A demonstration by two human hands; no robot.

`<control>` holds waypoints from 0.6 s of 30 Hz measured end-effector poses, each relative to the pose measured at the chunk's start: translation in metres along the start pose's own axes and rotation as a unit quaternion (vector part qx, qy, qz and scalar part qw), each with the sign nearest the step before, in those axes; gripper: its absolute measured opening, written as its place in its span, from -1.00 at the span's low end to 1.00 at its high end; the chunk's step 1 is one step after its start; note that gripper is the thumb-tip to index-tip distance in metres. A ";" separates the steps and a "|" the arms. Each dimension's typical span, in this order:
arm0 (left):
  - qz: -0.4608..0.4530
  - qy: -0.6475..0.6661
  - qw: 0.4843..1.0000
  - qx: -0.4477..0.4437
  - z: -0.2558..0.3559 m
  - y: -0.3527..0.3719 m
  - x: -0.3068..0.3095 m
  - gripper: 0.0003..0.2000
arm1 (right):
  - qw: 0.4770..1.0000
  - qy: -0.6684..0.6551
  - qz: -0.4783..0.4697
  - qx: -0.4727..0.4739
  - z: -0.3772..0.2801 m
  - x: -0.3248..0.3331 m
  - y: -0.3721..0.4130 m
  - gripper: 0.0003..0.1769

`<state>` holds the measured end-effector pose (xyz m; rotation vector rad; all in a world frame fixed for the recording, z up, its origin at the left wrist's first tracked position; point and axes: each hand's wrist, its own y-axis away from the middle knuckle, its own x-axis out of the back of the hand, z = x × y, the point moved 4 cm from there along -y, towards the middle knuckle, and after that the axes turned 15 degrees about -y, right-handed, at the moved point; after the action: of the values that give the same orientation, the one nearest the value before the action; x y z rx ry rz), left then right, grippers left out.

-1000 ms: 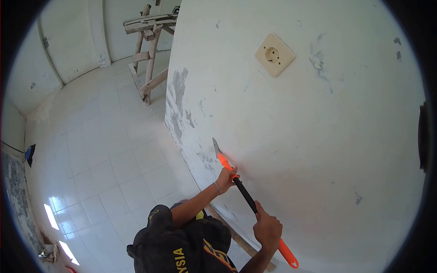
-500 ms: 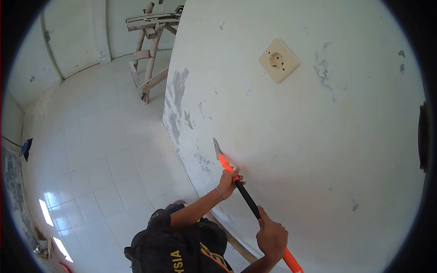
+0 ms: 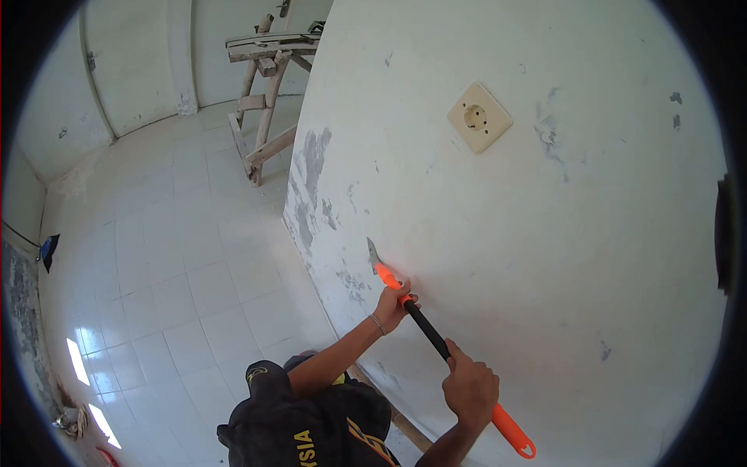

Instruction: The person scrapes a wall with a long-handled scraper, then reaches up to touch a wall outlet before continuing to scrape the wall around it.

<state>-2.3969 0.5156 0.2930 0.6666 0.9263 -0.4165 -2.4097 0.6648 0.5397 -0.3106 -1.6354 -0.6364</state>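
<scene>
A long-handled scraper (image 3: 426,329) with an orange and black handle runs slantwise across the white wall (image 3: 545,257). Its metal blade (image 3: 373,251) lies at the wall surface, right of some grey patches; contact along the edge is hard to make out. My left hand (image 3: 395,303), below a bracelet on the wrist, is closed around the handle just behind the orange head. Lower down, my right hand (image 3: 471,389) wraps round the handle where the black grip meets the orange end. That end, with a hanging hole, sticks out beyond my right hand.
A beige wall socket (image 3: 479,117) sits above and right of the blade. Peeled grey patches (image 3: 313,163) mark the wall near its left edge. Beyond that corner stands a wooden trestle (image 3: 268,101) on the white tiled floor (image 3: 179,241). A dark object (image 3: 48,253) is at far left.
The view has shifted slightly, so the socket and trestle appear lower. My right hand and the handle have moved a little up and right in view, showing the handle's end. Both hands keep their grip.
</scene>
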 end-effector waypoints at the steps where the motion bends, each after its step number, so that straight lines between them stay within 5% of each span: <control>1: -0.001 0.003 1.000 -0.002 -0.007 -0.021 0.022 -0.75 | 1.000 -0.002 0.002 -0.003 0.000 -0.016 -0.012 -0.61; 5: 0.022 -0.007 1.000 -0.001 0.000 -0.037 0.038 -0.77 | 0.997 -0.018 0.015 0.075 -0.003 -0.030 -0.023 -0.62; 8: -0.017 -0.014 0.999 0.026 0.003 0.005 -0.009 -0.76 | 1.000 -0.029 0.000 -0.001 0.004 0.009 0.004 -0.63; 14: 0.015 -0.057 0.998 0.019 -0.016 -0.042 0.054 -0.79 | 0.999 -0.023 0.011 0.046 -0.005 -0.034 -0.031 -0.65; 18: 0.032 -0.080 0.995 0.041 0.000 -0.011 0.020 -0.79 | 0.999 -0.013 0.007 0.051 -0.008 -0.011 -0.016 -0.65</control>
<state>-2.3927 0.5062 0.2729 0.7253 0.7379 -0.4462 -2.4103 0.6492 0.5261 -0.2573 -1.6831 -0.5384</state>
